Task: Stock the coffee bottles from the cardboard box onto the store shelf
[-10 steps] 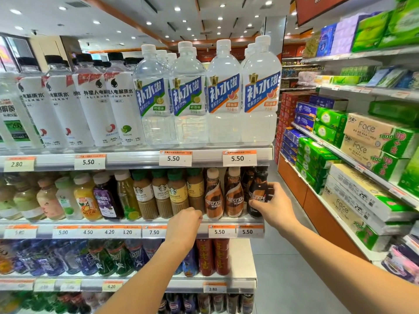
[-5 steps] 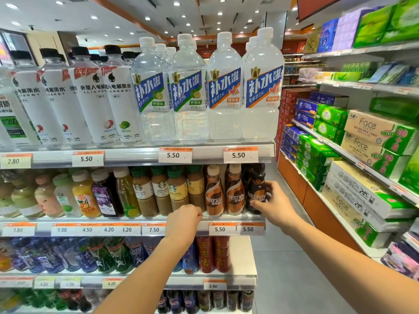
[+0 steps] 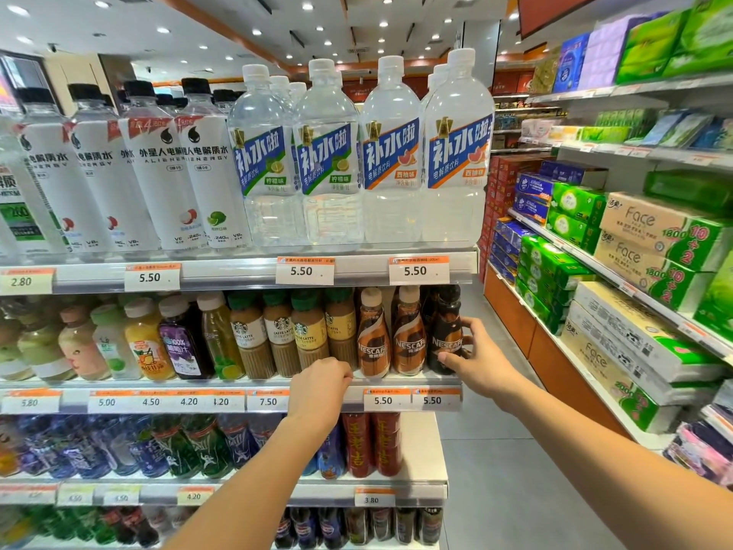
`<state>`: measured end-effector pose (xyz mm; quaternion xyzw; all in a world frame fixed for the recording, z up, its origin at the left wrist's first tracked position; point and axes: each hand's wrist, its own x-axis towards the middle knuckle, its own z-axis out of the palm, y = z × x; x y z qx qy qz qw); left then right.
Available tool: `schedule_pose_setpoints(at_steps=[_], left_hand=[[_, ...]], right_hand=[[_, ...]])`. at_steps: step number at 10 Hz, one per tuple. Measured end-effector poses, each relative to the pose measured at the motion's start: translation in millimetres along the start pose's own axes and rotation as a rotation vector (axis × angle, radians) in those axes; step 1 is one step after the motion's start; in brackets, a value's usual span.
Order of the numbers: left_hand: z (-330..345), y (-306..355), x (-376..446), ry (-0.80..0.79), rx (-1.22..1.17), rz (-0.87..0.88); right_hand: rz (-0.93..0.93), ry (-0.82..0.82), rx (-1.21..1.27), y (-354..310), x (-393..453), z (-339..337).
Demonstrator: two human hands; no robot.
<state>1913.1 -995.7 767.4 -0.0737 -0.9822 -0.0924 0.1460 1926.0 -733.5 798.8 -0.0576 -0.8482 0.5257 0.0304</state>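
Note:
A dark Nescafe coffee bottle (image 3: 447, 331) stands at the right end of the middle shelf (image 3: 396, 381). My right hand (image 3: 482, 361) wraps around its lower part from the right. Two brown Nescafe bottles (image 3: 390, 339) stand just left of it. My left hand (image 3: 319, 385) is a closed fist resting at the shelf's front edge, below the Starbucks latte bottles (image 3: 281, 335). No cardboard box is in view.
Large water bottles (image 3: 357, 160) fill the shelf above. Juice bottles (image 3: 146, 343) line the middle shelf's left. Red cans (image 3: 373, 442) and dark bottles sit on lower shelves. An aisle floor (image 3: 496, 470) runs to the right, beside racks of tissue packs (image 3: 642, 271).
The dark bottle has stayed at the shelf's right end with my right hand sliding slightly lower on it. My left fist has barely moved. The camera has tilted a little.

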Motion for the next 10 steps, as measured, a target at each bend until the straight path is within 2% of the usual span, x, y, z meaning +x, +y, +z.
schedule_pose_setpoints(at_steps=[4,7,10], left_hand=[[1,0,1,-0.001,0.011,0.008],[-7,2,4,-0.075,0.021,-0.01],[-16,5,-6,-0.089,-0.056,-0.013]], right_hand=[[0.002,-0.005,-0.004,-3,-6,-1],[0.001,-0.035,-0.061,-2,-9,-1],[0.091,-0.015,-0.083,-7,-16,-6]])
